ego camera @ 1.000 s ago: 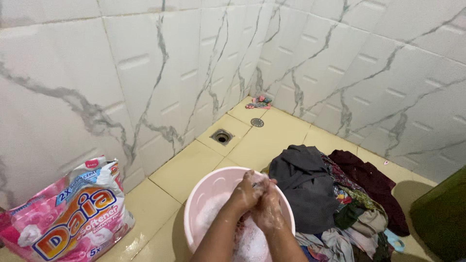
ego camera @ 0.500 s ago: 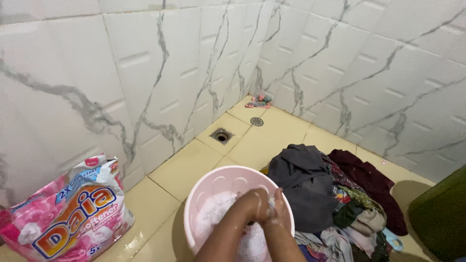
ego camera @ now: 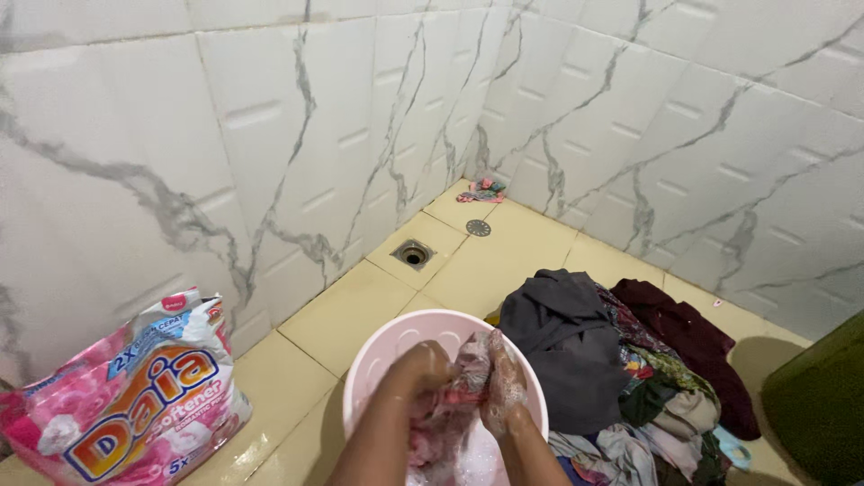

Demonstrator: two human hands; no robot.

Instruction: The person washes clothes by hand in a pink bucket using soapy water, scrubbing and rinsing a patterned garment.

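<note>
A pale pink plastic basin [ego camera: 378,346] of soapy water stands on the yellow tiled floor at the bottom centre. Over it my left hand [ego camera: 416,369] and my right hand [ego camera: 504,387] both grip a wet, pinkish patterned cloth [ego camera: 450,409], bunched between them and lifted out of the suds. Foam covers my right hand. The lower part of the cloth hangs down towards the water.
A heap of dark and patterned clothes [ego camera: 621,369] lies right of the basin. A pink detergent bag [ego camera: 135,396] stands against the left wall. A floor drain [ego camera: 413,255], a round drain cover [ego camera: 478,228] and a small coloured rag [ego camera: 481,190] lie towards the corner. A dark green object [ego camera: 823,405] is at far right.
My hands were rubbing together low in the foam. They have now come up holding the pinkish cloth clear of the water.
</note>
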